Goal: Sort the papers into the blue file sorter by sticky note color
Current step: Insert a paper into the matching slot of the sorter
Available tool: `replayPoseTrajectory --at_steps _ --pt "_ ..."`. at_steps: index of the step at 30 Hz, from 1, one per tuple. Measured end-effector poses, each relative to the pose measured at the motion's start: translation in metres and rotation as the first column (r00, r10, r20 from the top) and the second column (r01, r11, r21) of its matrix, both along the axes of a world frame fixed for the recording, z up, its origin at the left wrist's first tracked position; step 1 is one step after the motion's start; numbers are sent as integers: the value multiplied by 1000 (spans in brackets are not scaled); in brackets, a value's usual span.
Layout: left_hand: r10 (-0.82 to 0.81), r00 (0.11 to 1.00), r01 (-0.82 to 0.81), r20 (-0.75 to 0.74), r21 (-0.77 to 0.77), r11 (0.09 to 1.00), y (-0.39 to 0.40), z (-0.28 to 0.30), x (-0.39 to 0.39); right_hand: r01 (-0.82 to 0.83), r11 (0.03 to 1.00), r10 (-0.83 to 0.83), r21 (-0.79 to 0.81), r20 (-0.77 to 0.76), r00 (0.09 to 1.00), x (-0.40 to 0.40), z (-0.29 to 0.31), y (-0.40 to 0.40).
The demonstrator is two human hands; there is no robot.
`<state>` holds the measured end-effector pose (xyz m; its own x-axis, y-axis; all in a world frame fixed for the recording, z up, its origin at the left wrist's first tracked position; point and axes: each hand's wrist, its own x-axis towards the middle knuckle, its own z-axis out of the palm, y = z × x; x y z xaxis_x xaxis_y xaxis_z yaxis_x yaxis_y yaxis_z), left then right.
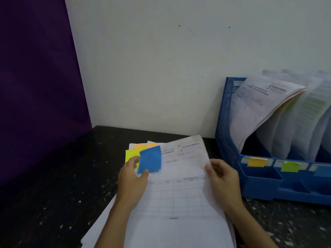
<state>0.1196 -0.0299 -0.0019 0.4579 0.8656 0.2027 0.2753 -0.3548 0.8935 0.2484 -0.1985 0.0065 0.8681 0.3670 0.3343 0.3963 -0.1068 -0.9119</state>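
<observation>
Dark speckled tabletop against a white wall. A stack of papers with sticky notes lies on it, beneath both hands. The blue file sorter stands on it just beyond and outward of the right hand, holding filed sheets.

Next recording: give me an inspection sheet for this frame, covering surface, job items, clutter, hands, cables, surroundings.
Surface: dark speckled tabletop.
Job's things: paper stack in front of the person; top sheet carries a blue sticky note, with yellow-green and orange notes on sheets beneath. Blue file sorter on the right, papers standing in its slots, with orange, green and blue slot labels.
Clutter: nothing seen.
Hands: left hand touches the blue note's lower edge; right hand grips the top sheet's right edge.
Cables: nothing seen.
Surroundings: white wall, purple panel on the left.
</observation>
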Motion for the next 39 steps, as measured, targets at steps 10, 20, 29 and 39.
replayPoseTrajectory --at_steps 10,20,29,39 --pt "-50 965 130 257 -302 944 -5 34 -6 2 965 32 262 -125 992 5 15 -4" --pt "-437 843 530 315 -345 775 -14 53 -20 94 941 -70 324 -85 994 9 31 -16" --pt "-426 839 504 338 -191 842 -38 71 -10 -29 972 26 232 19 999 5 45 -46" --pt "-397 767 437 504 42 898 -86 111 0 191 967 -224 169 206 953 5 64 -97"
